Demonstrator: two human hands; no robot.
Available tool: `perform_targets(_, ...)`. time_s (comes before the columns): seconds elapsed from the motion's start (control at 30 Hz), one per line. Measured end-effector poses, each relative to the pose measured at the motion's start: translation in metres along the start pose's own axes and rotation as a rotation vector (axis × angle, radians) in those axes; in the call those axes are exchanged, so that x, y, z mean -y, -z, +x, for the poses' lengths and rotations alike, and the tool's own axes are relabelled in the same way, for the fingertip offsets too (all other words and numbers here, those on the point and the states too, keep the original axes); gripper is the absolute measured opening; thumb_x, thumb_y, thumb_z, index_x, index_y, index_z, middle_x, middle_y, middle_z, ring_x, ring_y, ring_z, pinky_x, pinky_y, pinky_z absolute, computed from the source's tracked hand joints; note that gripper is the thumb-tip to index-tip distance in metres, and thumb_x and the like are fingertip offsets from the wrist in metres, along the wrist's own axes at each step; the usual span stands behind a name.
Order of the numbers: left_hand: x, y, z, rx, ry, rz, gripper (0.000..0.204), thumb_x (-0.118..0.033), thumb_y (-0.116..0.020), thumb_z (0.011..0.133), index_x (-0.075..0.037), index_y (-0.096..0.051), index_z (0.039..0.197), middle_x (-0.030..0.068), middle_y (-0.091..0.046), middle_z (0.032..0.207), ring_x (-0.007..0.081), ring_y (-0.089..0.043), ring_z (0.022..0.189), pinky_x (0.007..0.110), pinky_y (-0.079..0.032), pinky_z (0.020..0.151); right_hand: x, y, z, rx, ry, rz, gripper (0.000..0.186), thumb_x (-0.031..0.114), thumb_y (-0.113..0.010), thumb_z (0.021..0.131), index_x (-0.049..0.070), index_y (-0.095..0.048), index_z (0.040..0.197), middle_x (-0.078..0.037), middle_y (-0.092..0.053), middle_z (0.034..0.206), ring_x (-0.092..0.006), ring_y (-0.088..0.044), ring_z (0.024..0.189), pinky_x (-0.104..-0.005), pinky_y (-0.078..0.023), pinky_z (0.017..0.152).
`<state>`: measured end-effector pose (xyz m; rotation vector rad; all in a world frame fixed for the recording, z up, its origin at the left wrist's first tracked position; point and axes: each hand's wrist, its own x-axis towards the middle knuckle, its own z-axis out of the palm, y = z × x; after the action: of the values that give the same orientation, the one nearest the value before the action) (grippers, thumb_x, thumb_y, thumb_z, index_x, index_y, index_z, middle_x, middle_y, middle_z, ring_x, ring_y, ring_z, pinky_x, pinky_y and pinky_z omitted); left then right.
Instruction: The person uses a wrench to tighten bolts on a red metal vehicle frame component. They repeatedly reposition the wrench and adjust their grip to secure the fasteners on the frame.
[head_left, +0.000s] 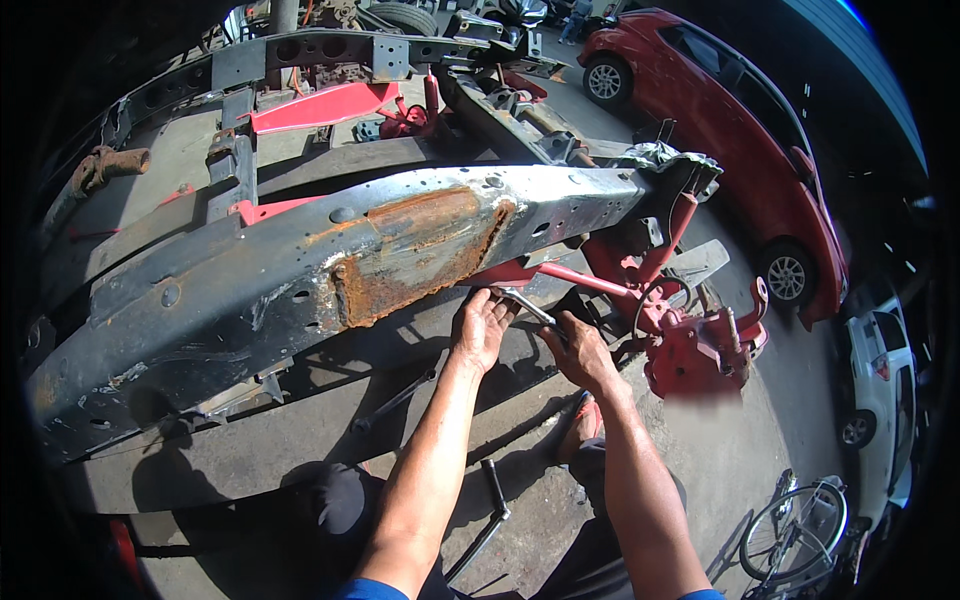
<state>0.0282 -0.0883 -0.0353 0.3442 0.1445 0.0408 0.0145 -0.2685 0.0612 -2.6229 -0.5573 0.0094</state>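
A long silver wrench [532, 307] slants under the lower edge of a black vehicle frame rail [250, 250]. My right hand [583, 350] is closed around its handle end. My left hand [482, 328] is turned palm up, its fingers at the wrench's other end, just under the rail by a red suspension arm [505, 272]. The fastener at that end is hidden. Above my hands, the rail carries a heavily rusted plate [420, 250] with a rough welded edge.
Right of my hands are a red axle rod [585, 278] and a red hub [695, 355]. An angled metal bar [490, 525] lies between my legs; a dark tool [395, 400] rests left of my left forearm. Farther off are a red car [720, 130], a white car [885, 400] and a bicycle wheel [793, 533].
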Motion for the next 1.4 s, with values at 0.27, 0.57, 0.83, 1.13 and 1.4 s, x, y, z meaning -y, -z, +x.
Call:
perform_targets(0.27,0.016,-0.004,0.002,0.055,-0.032,-0.315,0.015,-0.009,-0.051,0.102,0.002,-0.061,0.108,0.0101,-0.065,0.113,0.0243,-0.062,0.115,0.044,-0.047,0.116,-0.054,-0.039,0.023,-0.442,-0.475,1.688,0.010,0.014,-0.061,0.101,0.005,-0.062,0.107,-0.004,-0.064,0.095,-0.0162,-0.066,0.091,-0.0334,-0.058,0.084)
perform_targets(0.57,0.022,0.002,0.006,0.147,-0.151,-0.308,0.023,-0.006,-0.051,0.101,0.000,-0.058,0.122,0.0087,-0.060,0.132,0.0240,-0.049,0.138,0.046,-0.039,0.121,-0.086,-0.072,0.111,-0.423,-0.346,2.144,0.012,0.011,-0.070,0.094,0.002,-0.065,0.100,-0.012,-0.066,0.102,-0.0226,-0.064,0.095,-0.0408,-0.054,0.099)
perform_targets(0.83,0.027,0.004,0.009,0.184,-0.149,-0.236,0.025,-0.021,-0.053,0.105,-0.010,-0.056,0.127,0.0026,-0.054,0.135,0.0184,-0.047,0.127,0.041,-0.039,0.115,-0.067,-0.011,0.057,-0.180,-0.219,0.238,0.043,0.041,-0.058,0.102,-0.001,-0.067,0.098,-0.011,-0.066,0.079,-0.0251,-0.066,0.076,-0.0375,-0.050,0.070)
perform_targets(1.13,0.022,-0.007,-0.001,0.153,-0.117,-0.216,0.024,-0.028,-0.042,0.110,-0.014,-0.056,0.123,-0.0003,-0.056,0.128,0.0154,-0.048,0.122,0.040,-0.041,0.112,-0.060,-0.011,0.082,0.034,0.256,-0.328,0.040,0.040,-0.051,0.105,0.002,-0.063,0.112,-0.026,-0.068,0.099,-0.0459,-0.065,0.097,-0.0520,-0.051,0.082)
perform_targets(1.4,0.024,-0.013,-0.007,0.167,-0.149,-0.158,0.027,-0.032,-0.042,0.110,-0.014,-0.054,0.125,0.0002,-0.053,0.133,0.0163,-0.045,0.125,0.044,-0.040,0.111,-0.053,-0.015,0.063,-0.117,0.301,-0.270,0.043,0.042,-0.053,0.104,0.000,-0.064,0.109,-0.026,-0.069,0.100,-0.0442,-0.065,0.098,-0.0508,-0.051,0.084)
